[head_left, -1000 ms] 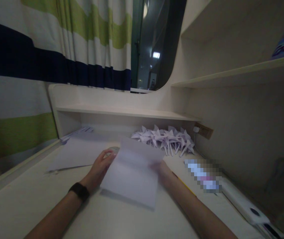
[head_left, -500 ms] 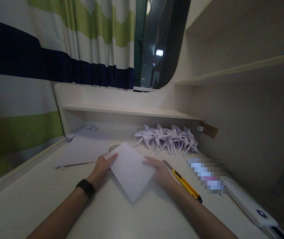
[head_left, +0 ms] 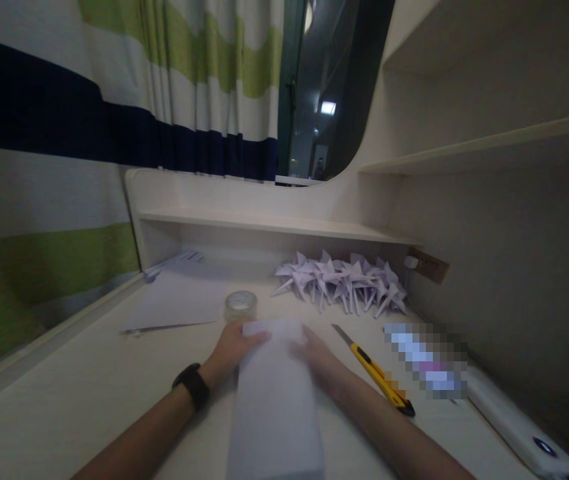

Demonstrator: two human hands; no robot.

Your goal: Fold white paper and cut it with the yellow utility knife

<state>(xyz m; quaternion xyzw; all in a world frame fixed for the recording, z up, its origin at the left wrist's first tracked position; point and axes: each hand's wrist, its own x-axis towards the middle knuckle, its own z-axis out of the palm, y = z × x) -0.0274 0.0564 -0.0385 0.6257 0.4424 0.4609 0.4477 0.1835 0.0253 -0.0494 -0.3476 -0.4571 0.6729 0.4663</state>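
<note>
A white sheet of paper (head_left: 277,393) stretches from between my hands towards me, long and narrow, its near end at the bottom of the view. My left hand (head_left: 238,345), below a black wristband, grips the far left corner with the thumb on top. On the far right edge, my right hand (head_left: 314,353) holds the paper too, its fingers partly hidden and slightly blurred. Just beyond the left hand stands a roll of clear tape (head_left: 241,304). A yellow utility knife (head_left: 377,373) lies right of my right hand, blade out and pointing away.
Several white paper pinwheels (head_left: 342,280) are heaped at the back. A stack of paper (head_left: 179,293) lies at the back left. Along the right wall are a pixelated item (head_left: 424,360) and a long white device (head_left: 519,420). A low shelf (head_left: 264,220) spans the back.
The paper, earlier a diamond-shaped piece held up, now extends as a long strip towards me. My hands have shifted slightly lower and nearer, and the tape roll shows fully.
</note>
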